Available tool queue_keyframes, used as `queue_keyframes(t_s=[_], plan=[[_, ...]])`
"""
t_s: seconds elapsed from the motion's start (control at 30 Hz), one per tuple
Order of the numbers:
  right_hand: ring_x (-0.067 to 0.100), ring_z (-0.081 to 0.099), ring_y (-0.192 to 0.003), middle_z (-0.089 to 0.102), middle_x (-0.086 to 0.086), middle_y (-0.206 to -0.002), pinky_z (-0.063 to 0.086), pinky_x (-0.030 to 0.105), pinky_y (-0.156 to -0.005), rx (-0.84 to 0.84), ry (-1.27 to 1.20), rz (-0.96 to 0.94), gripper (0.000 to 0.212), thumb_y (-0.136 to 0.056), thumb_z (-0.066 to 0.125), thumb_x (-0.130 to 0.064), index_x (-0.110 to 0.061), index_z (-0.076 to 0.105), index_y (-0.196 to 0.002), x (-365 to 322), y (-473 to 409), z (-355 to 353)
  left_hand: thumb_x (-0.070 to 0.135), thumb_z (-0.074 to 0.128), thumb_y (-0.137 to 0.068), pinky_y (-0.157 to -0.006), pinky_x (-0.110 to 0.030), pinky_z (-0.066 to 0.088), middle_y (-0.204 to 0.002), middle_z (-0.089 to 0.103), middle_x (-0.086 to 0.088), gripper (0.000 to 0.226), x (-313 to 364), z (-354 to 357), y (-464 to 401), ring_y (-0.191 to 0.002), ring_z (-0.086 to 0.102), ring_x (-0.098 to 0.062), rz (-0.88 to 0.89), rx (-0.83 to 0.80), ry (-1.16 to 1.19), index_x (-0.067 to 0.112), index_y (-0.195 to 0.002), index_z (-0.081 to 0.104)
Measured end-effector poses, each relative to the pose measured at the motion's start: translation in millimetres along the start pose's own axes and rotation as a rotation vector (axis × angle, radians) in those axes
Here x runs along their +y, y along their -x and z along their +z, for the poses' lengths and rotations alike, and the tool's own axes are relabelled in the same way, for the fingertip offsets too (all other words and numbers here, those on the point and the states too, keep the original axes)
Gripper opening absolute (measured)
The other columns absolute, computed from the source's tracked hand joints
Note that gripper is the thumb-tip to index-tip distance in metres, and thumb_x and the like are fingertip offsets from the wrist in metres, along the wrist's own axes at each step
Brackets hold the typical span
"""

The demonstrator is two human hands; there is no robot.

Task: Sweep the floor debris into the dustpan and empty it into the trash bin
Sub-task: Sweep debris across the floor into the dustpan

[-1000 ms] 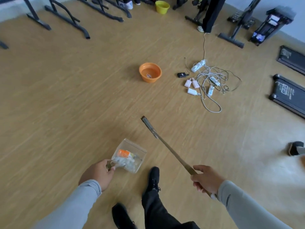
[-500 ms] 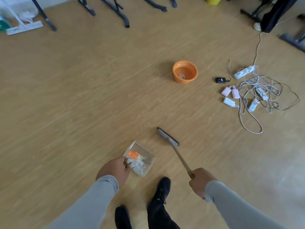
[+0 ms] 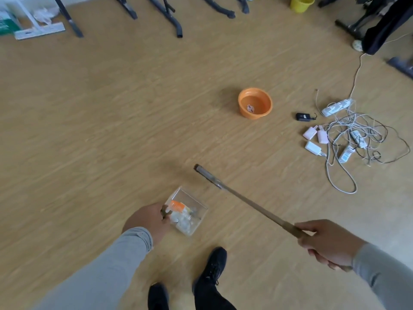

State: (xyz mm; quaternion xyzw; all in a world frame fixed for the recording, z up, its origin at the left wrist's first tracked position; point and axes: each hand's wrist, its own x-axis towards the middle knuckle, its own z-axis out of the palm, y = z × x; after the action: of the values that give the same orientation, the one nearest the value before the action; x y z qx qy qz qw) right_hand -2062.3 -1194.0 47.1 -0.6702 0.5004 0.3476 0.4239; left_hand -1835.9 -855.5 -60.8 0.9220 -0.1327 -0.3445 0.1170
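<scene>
My left hand [image 3: 148, 221] grips the handle of a clear plastic dustpan [image 3: 196, 205] held low over the wooden floor. Inside it lie an orange-and-white wrapper [image 3: 177, 206] and crumpled clear scraps. My right hand [image 3: 328, 243] is closed around the long handle of a broom [image 3: 245, 202], whose narrow dark head [image 3: 206, 174] points up and left, just beyond the dustpan. An orange bowl-shaped bin [image 3: 255, 103] stands on the floor further ahead with a small scrap in its bottom.
A tangle of white cables, chargers and a power strip [image 3: 348, 135] lies right of the bin, with a small black device [image 3: 303, 117] beside it. Black furniture legs [image 3: 176, 23] line the far edge, a yellow bucket [image 3: 301, 3] stands far right. My black shoes [image 3: 212, 265] are below.
The view has swung, so the orange bin and cables have shifted within the frame. The broom handle has stretched out to the right, with my right hand further from the dustpan.
</scene>
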Motion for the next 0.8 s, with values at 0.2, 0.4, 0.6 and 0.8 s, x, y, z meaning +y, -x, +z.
queue_keyframes(t_s=[0.2, 0.4, 0.6, 0.8], plan=[[0.025, 0.063, -0.063, 0.066, 0.006, -0.086, 0.048, 0.027, -0.048, 0.232, 0.307, -0.034, 0.041, -0.095, 0.048, -0.018, -0.023, 0.056, -0.134, -63.1, -96.2, 33.4, 0.043, 0.053, -0.092, -0.068, -0.029, 0.050, -0.086, 0.066, 0.010, 0.008, 15.0, -2.9, -47.3, -0.076, 0.064, -0.017, -0.001, -0.010, -0.062, 0.036, -0.090, 0.057], [0.025, 0.063, -0.072, 0.061, 0.007, -0.101, 0.049, 0.027, -0.050, 0.047, 0.447, 0.017, 0.037, -0.096, 0.044, -0.012, -0.012, 0.052, -0.132, -74.1, -108.1, 92.0, 0.046, 0.058, -0.088, -0.070, -0.032, 0.056, -0.081, 0.065, 0.009, 0.018, 19.6, -10.0, -77.0, -0.074, 0.064, -0.020, 0.001, 0.050, -0.116, 0.030, -0.091, 0.063], [0.018, 0.044, -0.053, 0.055, 0.001, -0.071, 0.033, 0.024, -0.047, -0.271, 0.160, 0.116, 0.030, -0.084, 0.050, -0.028, -0.041, 0.054, -0.111, -29.4, -65.7, 51.9, 0.045, 0.058, -0.090, -0.070, -0.032, 0.054, -0.081, 0.064, 0.009, 0.017, 24.1, -13.4, -75.2, -0.076, 0.064, -0.020, -0.002, 0.051, -0.144, 0.029, -0.095, 0.061], [0.016, 0.040, -0.043, 0.056, 0.007, -0.060, 0.030, 0.023, -0.041, -0.120, 0.018, -0.003, 0.054, -0.093, 0.061, -0.010, -0.029, 0.050, -0.142, -28.9, -47.6, -25.2, 0.041, 0.057, -0.091, -0.068, -0.029, 0.052, -0.079, 0.063, 0.010, 0.009, 24.7, -12.6, -79.6, -0.076, 0.063, -0.017, 0.011, 0.053, -0.104, 0.032, -0.093, 0.060]])
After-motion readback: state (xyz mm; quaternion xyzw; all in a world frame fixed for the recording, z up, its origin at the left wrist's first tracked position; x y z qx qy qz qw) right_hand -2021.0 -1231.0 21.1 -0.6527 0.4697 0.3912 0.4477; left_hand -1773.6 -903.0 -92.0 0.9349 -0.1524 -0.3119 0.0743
